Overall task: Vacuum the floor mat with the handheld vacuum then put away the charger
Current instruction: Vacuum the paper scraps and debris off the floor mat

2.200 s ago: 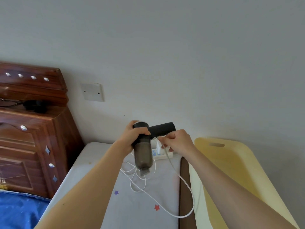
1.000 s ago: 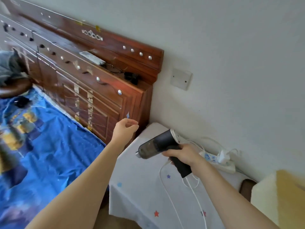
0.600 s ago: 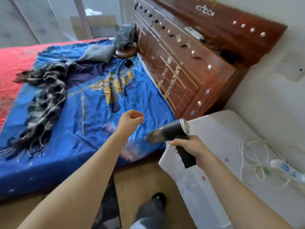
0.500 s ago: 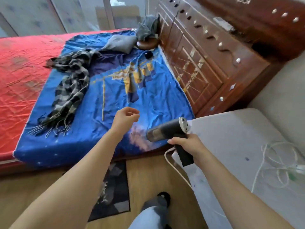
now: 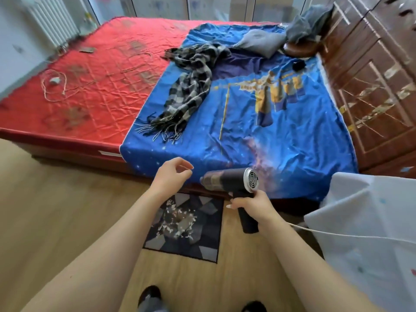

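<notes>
Vacuum (image 5: 227,182) has swung away from the wall and now hangs over the far right corner of the floor mat (image 5: 186,224), our right hand (image 5: 252,204) wrapped round its handle; left hand (image 5: 172,175) floats empty, loosely curled, over the mat's far edge, so we judge the vacuuming can start

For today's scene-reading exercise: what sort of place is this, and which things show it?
Probably a bedroom: a bed with red and blue covers, a carved wooden headboard, and a floor mat beside it.
</notes>
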### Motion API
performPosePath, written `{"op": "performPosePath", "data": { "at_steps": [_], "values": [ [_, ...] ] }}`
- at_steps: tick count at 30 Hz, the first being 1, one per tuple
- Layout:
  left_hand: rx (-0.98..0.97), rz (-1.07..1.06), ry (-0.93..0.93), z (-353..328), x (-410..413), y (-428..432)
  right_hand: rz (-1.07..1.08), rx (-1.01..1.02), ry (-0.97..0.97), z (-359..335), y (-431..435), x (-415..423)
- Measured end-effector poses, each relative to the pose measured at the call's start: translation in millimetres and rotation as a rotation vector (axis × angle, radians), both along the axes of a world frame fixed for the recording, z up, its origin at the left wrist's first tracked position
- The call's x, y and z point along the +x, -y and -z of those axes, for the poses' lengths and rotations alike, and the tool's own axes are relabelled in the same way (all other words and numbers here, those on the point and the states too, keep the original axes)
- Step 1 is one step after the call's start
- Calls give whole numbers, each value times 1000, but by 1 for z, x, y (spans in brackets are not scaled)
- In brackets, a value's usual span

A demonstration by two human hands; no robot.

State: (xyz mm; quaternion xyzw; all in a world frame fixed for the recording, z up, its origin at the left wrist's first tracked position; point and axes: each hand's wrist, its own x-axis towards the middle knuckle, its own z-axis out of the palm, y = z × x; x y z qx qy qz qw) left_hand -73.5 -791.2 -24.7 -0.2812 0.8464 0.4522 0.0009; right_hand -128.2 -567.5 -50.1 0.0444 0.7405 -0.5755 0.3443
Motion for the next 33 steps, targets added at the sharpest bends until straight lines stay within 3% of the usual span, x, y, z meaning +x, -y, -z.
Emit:
{"op": "performPosePath", "data": {
  "at_steps": [12,21,27,33],
  "values": [
    [-35,26,-5,20,100,171,75,-51,142,29,191,91],
    [-8,-74,-63,86,108,212,28,-52,341,94,232,93],
    [55,-130,-78,205,91,203,81,238,156,213,239,81],
    [89,-104,-2,395,80,205,56,427,156,419,238,73]
  ]
}}
